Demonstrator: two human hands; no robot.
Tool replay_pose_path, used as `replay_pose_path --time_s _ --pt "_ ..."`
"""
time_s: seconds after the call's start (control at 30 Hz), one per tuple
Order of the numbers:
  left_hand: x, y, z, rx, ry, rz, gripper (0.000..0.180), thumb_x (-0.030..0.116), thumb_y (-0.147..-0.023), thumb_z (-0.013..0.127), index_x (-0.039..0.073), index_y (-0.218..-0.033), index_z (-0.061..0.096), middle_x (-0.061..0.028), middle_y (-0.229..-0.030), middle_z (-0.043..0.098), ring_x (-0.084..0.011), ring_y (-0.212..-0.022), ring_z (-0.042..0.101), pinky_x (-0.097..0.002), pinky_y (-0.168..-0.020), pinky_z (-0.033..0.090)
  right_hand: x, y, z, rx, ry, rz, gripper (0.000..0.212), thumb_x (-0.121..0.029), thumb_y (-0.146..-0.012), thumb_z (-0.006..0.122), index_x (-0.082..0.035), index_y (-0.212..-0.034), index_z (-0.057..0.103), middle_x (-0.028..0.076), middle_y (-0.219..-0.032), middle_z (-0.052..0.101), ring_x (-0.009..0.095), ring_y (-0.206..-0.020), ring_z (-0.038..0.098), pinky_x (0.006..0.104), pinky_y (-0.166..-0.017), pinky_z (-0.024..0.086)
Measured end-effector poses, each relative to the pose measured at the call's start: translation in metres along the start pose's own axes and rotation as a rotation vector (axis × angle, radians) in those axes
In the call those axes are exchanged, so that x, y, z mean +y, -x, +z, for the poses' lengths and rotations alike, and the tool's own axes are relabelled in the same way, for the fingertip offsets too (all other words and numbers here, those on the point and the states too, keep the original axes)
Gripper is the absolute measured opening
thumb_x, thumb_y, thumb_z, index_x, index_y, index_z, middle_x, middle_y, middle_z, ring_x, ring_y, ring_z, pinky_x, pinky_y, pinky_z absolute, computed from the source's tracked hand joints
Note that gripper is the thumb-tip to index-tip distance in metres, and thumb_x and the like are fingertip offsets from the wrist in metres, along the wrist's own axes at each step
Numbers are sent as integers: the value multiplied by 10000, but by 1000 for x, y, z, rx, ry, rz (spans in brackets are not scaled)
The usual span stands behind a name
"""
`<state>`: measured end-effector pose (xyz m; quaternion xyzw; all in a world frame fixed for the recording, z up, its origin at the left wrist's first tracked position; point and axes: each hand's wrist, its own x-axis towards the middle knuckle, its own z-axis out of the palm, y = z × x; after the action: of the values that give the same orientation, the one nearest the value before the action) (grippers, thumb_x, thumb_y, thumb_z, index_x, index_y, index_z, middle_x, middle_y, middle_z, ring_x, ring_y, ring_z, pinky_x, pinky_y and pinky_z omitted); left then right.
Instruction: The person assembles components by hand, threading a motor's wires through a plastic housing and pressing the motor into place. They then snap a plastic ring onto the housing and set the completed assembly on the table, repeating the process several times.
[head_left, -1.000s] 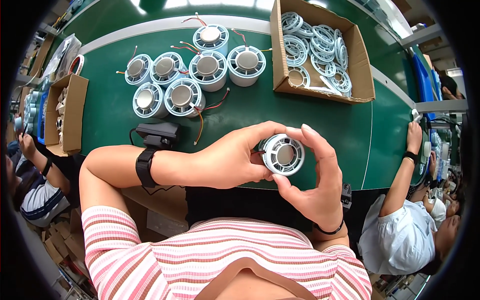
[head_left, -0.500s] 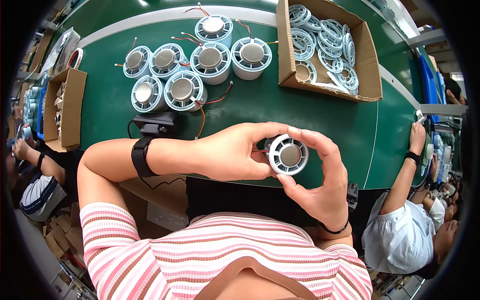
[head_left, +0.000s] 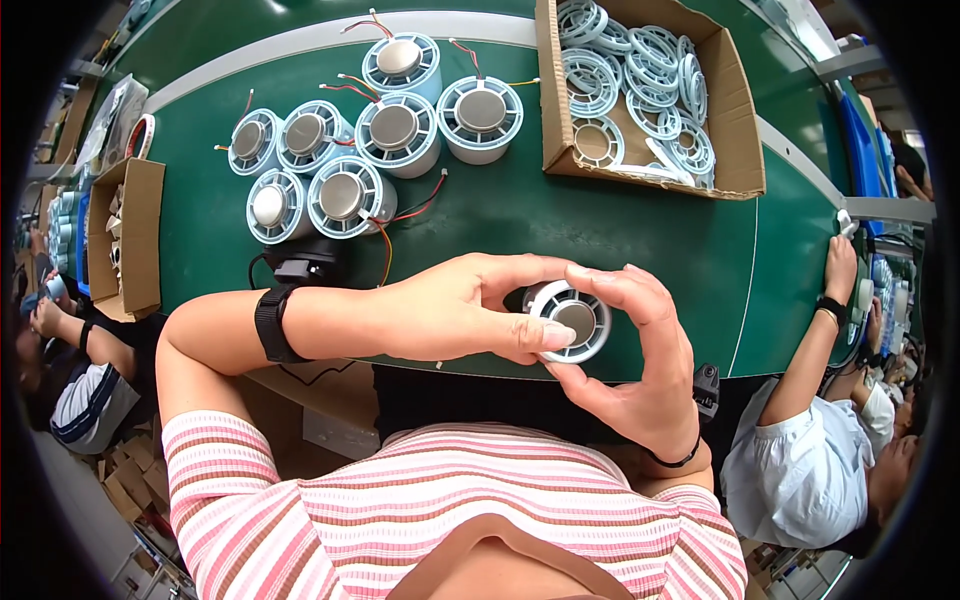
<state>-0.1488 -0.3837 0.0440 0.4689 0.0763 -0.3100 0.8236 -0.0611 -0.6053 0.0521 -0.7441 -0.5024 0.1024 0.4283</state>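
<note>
Between my hands, above the table's near edge, is a round motor housing (head_left: 579,317) with a white spoked rim and a grey metal disc in its face. My left hand (head_left: 450,305) grips its left side, the thumb lying across the lower left of the face. My right hand (head_left: 655,365) curves around the other side, its index finger at the top and its thumb at the lower rim. Beyond them, several similar light-blue housings (head_left: 398,127) stand on the green table (head_left: 480,225), metal discs upward, with thin wires and white plugs trailing from several.
A cardboard box (head_left: 650,185) of light-blue spoked rings (head_left: 590,85) stands at the far right. Another carton (head_left: 140,240) is at the left edge. A black device (head_left: 305,262) lies beyond my left forearm. Co-workers sit on both sides, one arm (head_left: 815,330) reaching the table at right.
My left thumb has moved from the housing's lower left edge onto its face. The housing has tilted slightly. The table's contents have shifted a little left in view.
</note>
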Motion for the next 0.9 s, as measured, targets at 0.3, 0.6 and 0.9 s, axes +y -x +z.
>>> replay_pose_path --time_s 0.3,0.6,0.9 --pt "4 -1 1 -6 65 -5 619 174 -1003 684 65 -1541 398 -77 -1340 582 -158 -1182 620 -326 -952 593 -5 2 9 50 115 -65 706 -41 -688 841 -89 -1339 573 97 -1270 652 354 -1242 578 558 -1126 361" --pt "22 64 29 724 -1908 477 368 200 -874 763 43 -1190 656 -82 -1032 628 -249 -919 641 -386 -803 496 25 22 -40 168 571 95 586 -32 -739 782 -85 -1303 632 123 -1324 578 381 -1327 468 483 -1122 373" --pt "17 82 7 1059 -2135 343 435 189 -842 777 29 -1225 646 -105 -1147 629 -287 -937 618 -388 -799 489 53 -52 -97 321 708 -95 242 -45 -855 728 -35 -1094 698 133 -1048 696 330 -1107 628 392 -980 471"
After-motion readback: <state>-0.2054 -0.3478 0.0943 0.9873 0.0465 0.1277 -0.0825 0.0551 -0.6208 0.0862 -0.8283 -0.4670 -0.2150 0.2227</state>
